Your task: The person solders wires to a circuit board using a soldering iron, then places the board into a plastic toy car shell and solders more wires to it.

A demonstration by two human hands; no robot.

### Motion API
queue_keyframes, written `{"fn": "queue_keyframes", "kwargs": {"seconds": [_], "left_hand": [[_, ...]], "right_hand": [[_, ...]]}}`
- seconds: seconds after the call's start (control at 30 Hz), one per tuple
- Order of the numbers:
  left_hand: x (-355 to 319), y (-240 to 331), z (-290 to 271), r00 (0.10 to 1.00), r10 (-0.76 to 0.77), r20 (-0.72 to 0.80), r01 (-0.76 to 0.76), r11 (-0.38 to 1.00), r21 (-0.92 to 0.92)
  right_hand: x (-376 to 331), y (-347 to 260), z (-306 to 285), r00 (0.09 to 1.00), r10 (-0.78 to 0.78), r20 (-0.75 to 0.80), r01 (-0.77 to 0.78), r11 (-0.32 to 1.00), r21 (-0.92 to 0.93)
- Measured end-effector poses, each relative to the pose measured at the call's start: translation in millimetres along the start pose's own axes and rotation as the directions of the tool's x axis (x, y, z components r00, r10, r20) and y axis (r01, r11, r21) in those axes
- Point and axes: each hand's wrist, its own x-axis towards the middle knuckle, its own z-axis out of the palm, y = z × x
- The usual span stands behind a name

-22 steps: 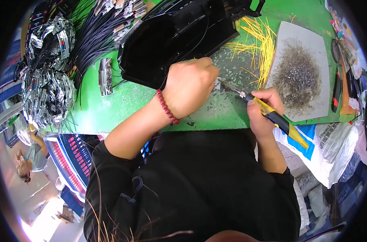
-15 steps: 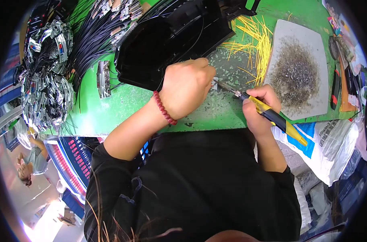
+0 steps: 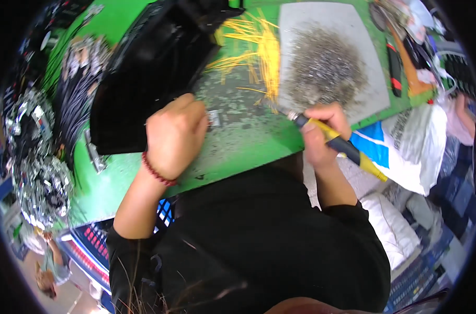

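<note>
My right hand grips a yellow-and-black soldering iron. Its tip points left, at the near end of some thin yellow sticks and the edge of a grey pad. Closed and turned knuckles up, my left hand is beside a black plastic housing. A small silvery piece pokes out from its fingertips, most of the grip being hidden. The iron's tip is well apart from that piece.
Dark crumbs cover the grey pad. Bundles of black wires and silvery strips lie at the left of the green bench. Red-and-black pliers lie far right. A white bag hangs below the right edge.
The view has swung to the right. The soldering iron's tip has drawn away from the small silvery piece by my left hand, toward the grey pad. Both hands keep their grip.
</note>
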Motion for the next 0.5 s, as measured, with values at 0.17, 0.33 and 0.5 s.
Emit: {"fn": "queue_keyframes", "kwargs": {"seconds": [0.17,0.33,0.5], "left_hand": [[4.7,1.9,5.1,0.999,0.029,-0.029,-0.03,0.999,-0.034],[6.6,4.6,4.8,1.0,-0.001,-0.004,0.001,0.999,-0.034],[6.8,6.6,4.4,1.0,-0.004,-0.005,0.004,1.0,-0.015]], "right_hand": [[20.5,19.6,-84.0,0.872,-0.134,-0.472,0.039,0.978,-0.206],[14.0,11.0,-105.1,0.893,-0.095,-0.44,-0.067,0.939,-0.339],[3.6,8.1,-103.0,0.908,-0.104,-0.406,-0.032,0.949,-0.314]]}}
